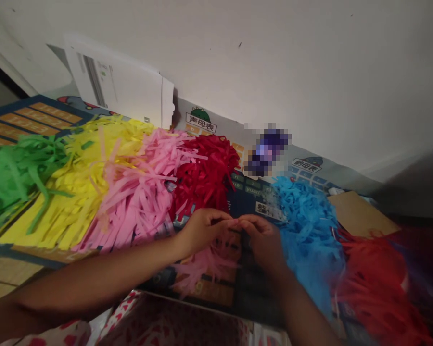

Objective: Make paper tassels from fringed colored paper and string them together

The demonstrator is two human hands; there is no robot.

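My left hand (202,228) and my right hand (263,240) meet fingertip to fingertip over a dark printed mat (252,197). Both are pinched together, apparently on thin pink paper strips (205,264) that hang below them; the exact grip is hard to make out. Piles of shredded paper lie around: pink (137,192) and dark red (205,173) just left of my hands, blue (306,221) at the right.
Yellow shreds (82,168) and green shreds (14,173) lie at the far left, bright red shreds (378,278) at the far right. A white paper stack (119,86) leans on the wall. A brown cardboard sheet (357,211) sits behind the blue pile.
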